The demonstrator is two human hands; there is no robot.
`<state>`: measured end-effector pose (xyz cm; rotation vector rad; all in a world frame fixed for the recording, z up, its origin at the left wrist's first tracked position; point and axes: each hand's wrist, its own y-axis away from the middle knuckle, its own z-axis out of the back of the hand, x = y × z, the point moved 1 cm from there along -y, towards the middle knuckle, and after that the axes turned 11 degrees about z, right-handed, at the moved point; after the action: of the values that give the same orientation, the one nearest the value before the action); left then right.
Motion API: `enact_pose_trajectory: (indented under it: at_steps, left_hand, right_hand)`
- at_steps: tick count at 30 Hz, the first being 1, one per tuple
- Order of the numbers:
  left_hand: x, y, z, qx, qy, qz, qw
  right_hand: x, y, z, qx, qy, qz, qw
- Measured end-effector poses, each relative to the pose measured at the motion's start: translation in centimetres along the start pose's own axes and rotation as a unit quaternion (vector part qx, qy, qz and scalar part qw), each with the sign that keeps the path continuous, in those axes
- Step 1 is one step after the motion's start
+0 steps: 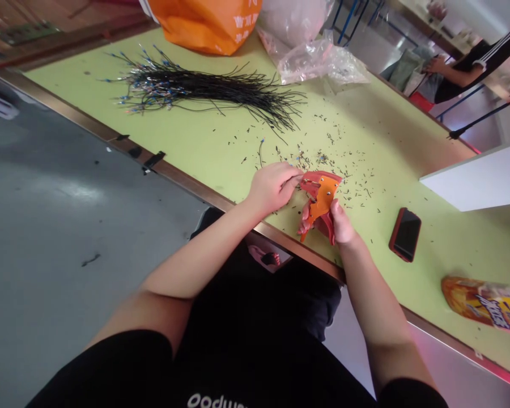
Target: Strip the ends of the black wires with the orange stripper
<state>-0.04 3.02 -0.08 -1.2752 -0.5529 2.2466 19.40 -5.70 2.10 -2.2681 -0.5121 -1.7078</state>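
Lap and shirt: black clothing (259, 340) fills the near side, with pale lettering on the chest.
Table edge: a brown band (295, 252) crosses at a slant, with black tape (154, 162) stuck to it left of the arms.
Left arm: extends forward over the edge, elbow bent; the left hand (272, 184) is back-up, fingers bent and drawn together, their tips at the nose of the wire stripper. Whether they pinch a wire cannot be told.
Right arm: reaches over the edge; the right hand (343, 221) is clasped around the stripper's handles, thumb on one side, fingers curled on the other.
Wire stripper: orange and red tool (324, 195), in the right hand above the table, head up, handles toward the person.
Right of the tool: a phone (406, 235) in a red case lies on the table; beyond it to the right, an orange-yellow package (484, 303) is cut off by the view.
Tabletop: pale green (187, 150), strewn with small dark scraps (323, 158) around and past the hands; a single wire (261, 152) with a blue tip shows just beyond the left hand.
Wire bundle: black wires (221, 89), many blue-tipped at the left end.
Far side: an orange bag (208, 25) beside clear plastic (318, 62); a white panel (484, 175) stands at right.
Room: grey floor (68, 187) at left; another person (463, 71) in a dark, white-striped sleeve at upper right.
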Motion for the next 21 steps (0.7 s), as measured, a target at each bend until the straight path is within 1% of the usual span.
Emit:
enact_pose_trajectory:
  at_steps: [3,7,12,19,21]
  left_hand:
    - [0.0,-0.01,0.01,0.021,0.011,0.005,1.0]
    - [-0.13,-0.13,0.13,0.003,0.039,0.03,0.999]
    - [-0.21,-0.13,0.22,-0.009,0.06,0.01,0.998]
    - [-0.09,-0.11,0.15,0.0,0.043,0.008,0.999]
    - [-0.1,-0.13,0.14,-0.003,0.047,0.004,0.999]
  right_hand:
    - [-0.02,0.09,-0.23,0.003,0.001,0.002,1.0]
    - [0.15,0.05,-0.4,-0.007,-0.017,0.005,1.0]
    - [0.46,-0.07,-0.36,-0.031,-0.021,0.002,0.999]
    - [0.28,-0.23,-0.23,-0.018,-0.041,0.012,0.999]
    - [0.26,-0.32,-0.37,-0.026,-0.038,0.007,0.999]
